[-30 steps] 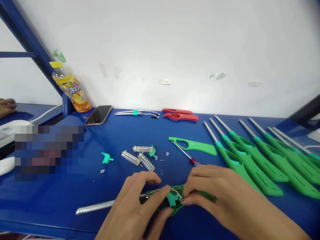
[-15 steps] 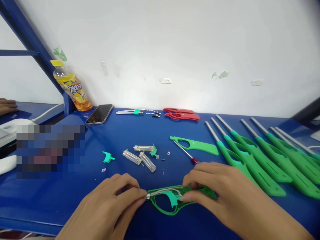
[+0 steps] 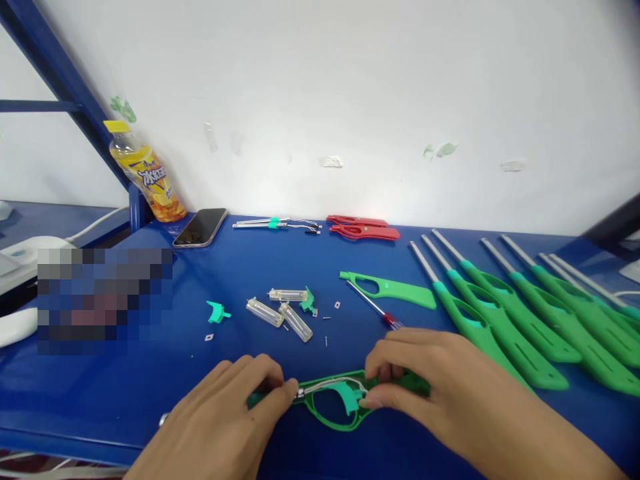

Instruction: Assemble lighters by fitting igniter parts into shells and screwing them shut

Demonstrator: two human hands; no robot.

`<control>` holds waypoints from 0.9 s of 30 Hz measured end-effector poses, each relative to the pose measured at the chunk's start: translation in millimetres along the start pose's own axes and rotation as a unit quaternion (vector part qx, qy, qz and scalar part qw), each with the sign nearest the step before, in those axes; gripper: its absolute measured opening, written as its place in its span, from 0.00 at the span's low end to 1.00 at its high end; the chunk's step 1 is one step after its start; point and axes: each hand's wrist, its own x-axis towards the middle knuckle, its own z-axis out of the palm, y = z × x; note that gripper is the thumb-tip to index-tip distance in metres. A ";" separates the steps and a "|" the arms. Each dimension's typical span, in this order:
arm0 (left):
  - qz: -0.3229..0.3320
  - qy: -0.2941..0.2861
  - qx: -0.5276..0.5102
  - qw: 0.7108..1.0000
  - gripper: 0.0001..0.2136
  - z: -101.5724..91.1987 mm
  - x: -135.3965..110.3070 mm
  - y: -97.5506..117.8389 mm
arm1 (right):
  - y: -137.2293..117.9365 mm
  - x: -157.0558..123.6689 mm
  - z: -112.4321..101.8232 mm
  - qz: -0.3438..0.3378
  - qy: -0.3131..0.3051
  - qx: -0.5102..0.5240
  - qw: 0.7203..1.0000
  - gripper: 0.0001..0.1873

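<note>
Left hand [image 3: 225,410] shifted to front end of open green plastic handle shell [image 3: 344,427], pinching there; right hand [image 3: 425,368] grips its rear, apparently steadying it.

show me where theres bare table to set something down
Bare tabletop shows between the phone and lone teal piece, and between the wired rods and clear tubes. Crowded: the right, with green lighters, and around the tubes, with small screws.

This looks like a small assembly workshop, with a smooth blue-painted workbench [image 3: 90,400] against a plain white wall [image 3: 300,87]. Clear plastic cartridges [image 3: 265,313], tiny metal screws [image 3: 327,341], a red-handled screwdriver [image 3: 371,301], an opened green plastic handle shell [image 3: 417,382] and a row of long-necked green lighters [image 3: 546,331] show it.
</note>
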 end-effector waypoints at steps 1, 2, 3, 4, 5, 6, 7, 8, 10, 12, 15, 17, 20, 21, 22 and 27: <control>-0.002 -0.006 0.003 1.000 0.22 0.3 -0.5 0.3 | 0.0 -0.1 0.0 -0.002 0.000 0.002 1.000 0.07; -0.005 -0.011 0.004 1.000 0.22 1.4 -1.3 0.2 | -0.1 -0.2 -0.1 -0.004 0.002 0.003 1.000 0.07; -0.004 -0.010 0.002 1.000 0.21 3.2 -2.3 -0.2 | -0.3 -0.4 -0.2 -0.007 0.003 0.003 1.000 0.07; -0.003 -0.006 -0.001 1.000 0.21 5.5 -3.6 -0.8 | -0.5 -0.5 -0.2 -0.009 0.006 0.003 1.000 0.07; -0.004 -0.002 -0.004 1.000 0.20 8.0 -4.9 -1.5 | -0.8 -0.7 -0.3 -0.010 0.008 0.003 1.000 0.08; -0.004 0.004 -0.008 1.000 0.20 10.7 -6.2 -2.3 | -1.1 -0.8 -0.3 -0.010 0.009 0.002 1.000 0.08; -0.004 0.009 -0.012 1.000 0.20 13.3 -7.4 -3.0 | -1.4 -0.9 -0.3 -0.008 0.009 0.001 1.000 0.08; -0.006 0.013 -0.015 1.000 0.20 15.6 -8.4 -3.6 | -1.7 -0.8 -0.3 -0.007 0.007 0.001 1.000 0.09; -0.009 0.016 -0.021 1.000 0.20 18.4 -9.6 -4.1 | -2.0 -0.8 -0.3 -0.004 0.003 -0.003 1.000 0.09; -0.006 0.016 -0.026 1.000 0.20 18.2 -9.1 -3.6 | -1.8 -1.1 -0.4 -0.003 0.002 -0.011 1.000 0.08; -0.011 -0.005 -0.021 1.000 0.19 11.6 -4.4 -1.5 | 0.1 -3.0 0.1 -0.009 0.015 -0.024 1.000 0.06; -0.004 -0.018 -0.010 1.000 0.18 5.3 0.0 -0.7 | 2.0 -4.3 1.3 -0.021 0.036 -0.030 0.999 0.04; 0.029 -0.025 0.009 0.999 0.18 -0.5 3.5 -1.9 | 5.2 -4.9 3.8 -0.041 0.058 -0.035 0.997 0.10; 0.036 -0.022 0.020 0.999 0.18 -0.7 3.5 -2.9 | 6.2 -4.7 4.6 -0.045 0.061 -0.036 0.997 0.10; 0.038 -0.016 0.034 0.999 0.18 -0.2 3.1 -4.0 | 7.1 -4.5 5.2 -0.046 0.060 -0.036 0.996 0.10; -0.015 0.036 0.052 0.998 0.17 4.9 5.4 -11.5 | 11.2 -2.7 6.3 -0.059 0.076 -0.059 0.994 0.10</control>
